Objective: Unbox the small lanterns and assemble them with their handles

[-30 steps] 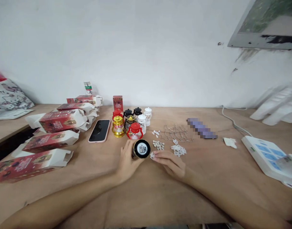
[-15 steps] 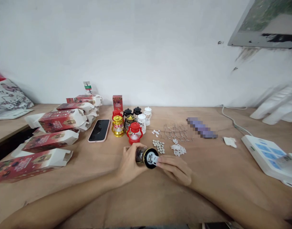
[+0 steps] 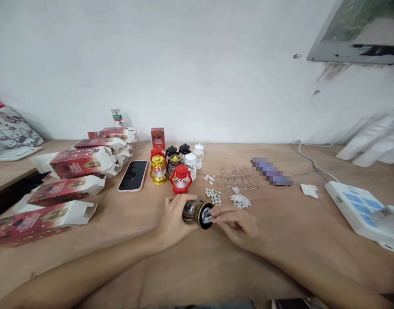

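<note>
A small black-and-gold lantern [image 3: 191,209] lies tipped on its side in my left hand [image 3: 175,219], its round base turned toward the right. The fingers of my left hand are wrapped round its body. My right hand [image 3: 236,223] pinches a small white battery cover [image 3: 207,217] at the open base; the fingertips hide part of it. Just beyond stands a red lantern [image 3: 180,179], with a gold lantern [image 3: 158,171] to its left. Loose button cells [image 3: 213,196] and a heap of white covers [image 3: 240,200] lie on the table past my right hand.
Red printed boxes [image 3: 65,189] lie along the left, beside a phone [image 3: 133,176]. Bent wire handles [image 3: 237,178] lie behind the button cells. At right are a white device with blue keys [image 3: 361,206] and its cable [image 3: 316,162]. More lanterns stand near the wall.
My right fingers have shifted slightly, and the white cover now sits deeper into the lantern's base, with less of it sticking out. The lantern has turned a little in my left hand.
</note>
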`<control>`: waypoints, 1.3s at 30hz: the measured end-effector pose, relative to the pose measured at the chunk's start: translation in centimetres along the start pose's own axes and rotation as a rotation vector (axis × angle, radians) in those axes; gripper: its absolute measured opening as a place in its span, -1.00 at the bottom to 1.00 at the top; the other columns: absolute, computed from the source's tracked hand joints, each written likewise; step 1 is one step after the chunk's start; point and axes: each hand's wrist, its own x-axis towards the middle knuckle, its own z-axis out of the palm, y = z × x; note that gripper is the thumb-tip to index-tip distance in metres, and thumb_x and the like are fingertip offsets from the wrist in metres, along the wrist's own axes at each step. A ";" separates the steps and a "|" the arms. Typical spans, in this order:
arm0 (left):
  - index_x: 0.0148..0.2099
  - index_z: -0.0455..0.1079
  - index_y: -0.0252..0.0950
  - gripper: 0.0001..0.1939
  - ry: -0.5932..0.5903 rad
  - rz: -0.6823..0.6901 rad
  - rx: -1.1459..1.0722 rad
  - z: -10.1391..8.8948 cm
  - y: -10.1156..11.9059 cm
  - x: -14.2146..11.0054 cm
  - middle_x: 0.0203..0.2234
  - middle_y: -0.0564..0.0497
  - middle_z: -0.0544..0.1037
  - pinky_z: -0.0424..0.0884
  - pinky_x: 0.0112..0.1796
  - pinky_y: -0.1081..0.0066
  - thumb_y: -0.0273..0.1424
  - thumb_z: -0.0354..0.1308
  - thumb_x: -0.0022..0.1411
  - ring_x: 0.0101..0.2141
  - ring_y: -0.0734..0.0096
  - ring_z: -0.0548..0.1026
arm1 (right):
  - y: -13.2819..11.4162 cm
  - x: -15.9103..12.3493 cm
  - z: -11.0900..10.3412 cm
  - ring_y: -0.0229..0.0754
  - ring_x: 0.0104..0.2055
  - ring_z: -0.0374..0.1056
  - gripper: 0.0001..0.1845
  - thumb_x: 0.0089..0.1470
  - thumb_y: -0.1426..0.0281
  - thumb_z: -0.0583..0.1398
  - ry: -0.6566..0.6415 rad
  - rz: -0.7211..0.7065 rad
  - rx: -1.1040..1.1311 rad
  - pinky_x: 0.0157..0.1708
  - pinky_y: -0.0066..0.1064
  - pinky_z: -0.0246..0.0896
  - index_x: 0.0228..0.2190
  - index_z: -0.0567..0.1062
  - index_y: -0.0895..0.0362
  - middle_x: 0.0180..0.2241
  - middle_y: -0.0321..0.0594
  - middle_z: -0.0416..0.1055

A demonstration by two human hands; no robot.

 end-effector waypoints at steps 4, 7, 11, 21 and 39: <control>-0.10 0.23 -0.20 -0.48 0.015 0.025 0.021 0.2 -0.3 -0.1 -0.11 0.01 0.52 0.15 -0.12 0.26 -0.52 0.33 -0.12 -0.10 0.21 0.45 | 0.1 0.1 0.1 -0.20 -0.21 0.47 -0.74 0.07 0.69 0.08 -0.015 -0.041 0.022 -0.26 -0.40 0.46 -0.24 0.39 0.16 -0.39 -0.11 0.49; -0.09 0.24 -0.20 -0.49 0.028 0.033 0.032 0.2 -0.4 -0.1 -0.09 -0.01 0.51 0.17 -0.14 0.27 -0.53 0.33 -0.11 -0.09 0.20 0.45 | 0.3 0.2 0.1 -0.20 -0.21 0.47 -0.74 0.08 0.70 0.06 -0.001 -0.035 0.033 -0.28 -0.40 0.46 -0.27 0.38 0.16 -0.41 -0.11 0.49; -0.09 0.26 -0.19 -0.49 0.035 0.044 0.049 0.2 -0.4 0.0 -0.10 -0.01 0.51 0.17 -0.14 0.26 -0.55 0.32 -0.11 -0.08 0.20 0.44 | 0.5 0.2 0.1 -0.20 -0.23 0.47 -0.74 0.08 0.70 0.06 -0.015 -0.038 0.025 -0.30 -0.39 0.46 -0.29 0.38 0.15 -0.42 -0.13 0.49; -0.08 0.27 -0.19 -0.47 0.037 0.051 0.053 0.1 -0.4 -0.1 -0.11 0.01 0.52 0.18 -0.13 0.27 -0.59 0.31 -0.13 -0.08 0.22 0.45 | 0.8 0.3 -0.4 -0.28 -0.27 0.44 -0.75 0.11 0.67 0.04 -0.094 0.050 0.084 -0.31 -0.45 0.43 -0.32 0.40 0.11 -0.41 -0.19 0.51; -0.06 0.27 -0.19 -0.52 -0.003 0.000 0.036 0.1 -0.4 0.0 -0.06 -0.03 0.49 0.17 -0.09 0.22 -0.56 0.24 -0.07 -0.03 0.18 0.41 | 0.9 0.9 -0.9 -0.29 -0.29 0.46 -0.75 0.14 0.62 0.04 -0.119 0.043 0.094 -0.35 -0.50 0.44 -0.26 0.42 0.09 -0.41 -0.21 0.52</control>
